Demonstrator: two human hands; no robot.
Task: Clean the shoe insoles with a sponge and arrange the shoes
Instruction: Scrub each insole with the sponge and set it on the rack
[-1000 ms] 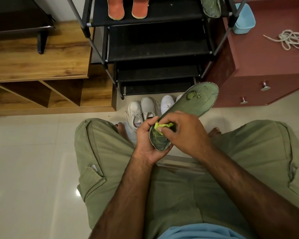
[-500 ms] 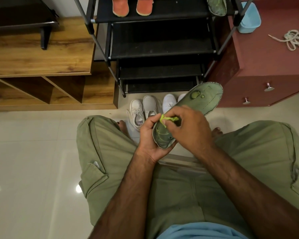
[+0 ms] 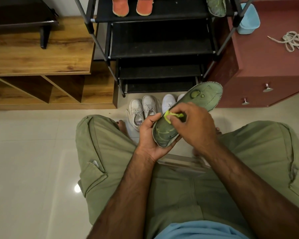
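Seated person, view straight down over knees in green shorts (image 3: 100,152).

Left hand (image 3: 149,137): palm up, cupping the heel end of a green insole (image 3: 203,99). Thumb lies over the near edge, fingers curl underneath and clamp on it. The insole is held in the air between the knees, toe end angled up and right.

Right hand (image 3: 196,125): comes over from the right, knuckles up. Fingers are bunched together, pinching a yellow-green sponge (image 3: 173,116) against the insole's mid section. This hand covers the middle of the insole, so only heel and toe ends show.

Around:
- Black shoe rack (image 3: 160,47) dead ahead. The top shelf carries two orange insoles (image 3: 120,6) side by side. A second green insole (image 3: 216,6) lies well apart at the right end.
- White shoes (image 3: 136,112) stand in a row on the tiled floor (image 3: 24,152) just before the rack. The rightmost is mostly hidden behind the held insole.
- Wooden shelf unit (image 3: 41,57) to the left.
- Red-brown cabinet (image 3: 266,69) to the right, with a light blue bin (image 3: 248,19) and a coil of white rope (image 3: 296,43) on top.
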